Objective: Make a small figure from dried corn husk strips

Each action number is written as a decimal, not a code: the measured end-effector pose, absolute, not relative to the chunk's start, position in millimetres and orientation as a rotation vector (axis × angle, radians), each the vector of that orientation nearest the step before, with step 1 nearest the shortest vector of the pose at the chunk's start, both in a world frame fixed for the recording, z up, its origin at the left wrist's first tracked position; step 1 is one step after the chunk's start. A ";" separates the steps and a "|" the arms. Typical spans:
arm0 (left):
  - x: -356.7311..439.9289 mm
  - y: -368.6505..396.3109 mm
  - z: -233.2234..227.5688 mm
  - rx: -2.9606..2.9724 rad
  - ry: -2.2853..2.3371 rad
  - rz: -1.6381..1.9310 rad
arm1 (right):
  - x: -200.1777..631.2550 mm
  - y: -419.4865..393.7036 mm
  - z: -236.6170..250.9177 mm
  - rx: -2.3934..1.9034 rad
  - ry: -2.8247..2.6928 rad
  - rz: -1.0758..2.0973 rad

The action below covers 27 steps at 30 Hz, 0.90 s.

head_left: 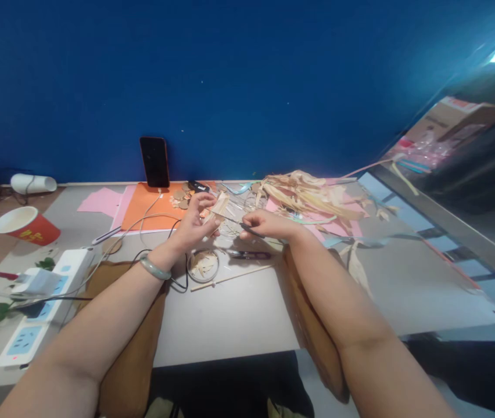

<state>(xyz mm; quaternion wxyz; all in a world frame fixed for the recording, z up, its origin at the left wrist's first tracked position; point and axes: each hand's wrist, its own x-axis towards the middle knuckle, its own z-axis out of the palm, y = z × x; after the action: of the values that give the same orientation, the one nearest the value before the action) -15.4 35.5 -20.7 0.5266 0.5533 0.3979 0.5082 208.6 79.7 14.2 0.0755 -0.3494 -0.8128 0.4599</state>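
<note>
Your left hand [193, 223]: fingers pinched on a dried husk strip [219, 206]. Your right hand [265, 225]: closed around a dark tool [251, 230], tip touching the strip, above the tabletop [239, 313].

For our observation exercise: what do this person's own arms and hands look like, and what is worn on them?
Both forearms are bare, with no sleeves or gloves. The left hand has a pale green, smooth, round bangle at its wrist. The right hand shows nothing worn.
</note>
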 end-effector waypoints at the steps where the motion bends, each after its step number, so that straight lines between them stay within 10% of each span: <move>1: -15.0 34.9 -20.5 1.350 0.932 1.224 | 208.4 79.5 14.5 -1.051 -2.430 1.381; 27: -22.6 36.5 -17.8 1.276 0.811 1.281 | 214.4 83.2 12.5 -0.957 -2.343 1.557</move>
<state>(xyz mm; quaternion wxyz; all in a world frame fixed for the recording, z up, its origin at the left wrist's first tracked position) -22.6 36.5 -17.8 0.5480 0.5388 0.3423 0.5406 214.4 83.2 12.5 0.0849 -0.3210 -0.7856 0.5221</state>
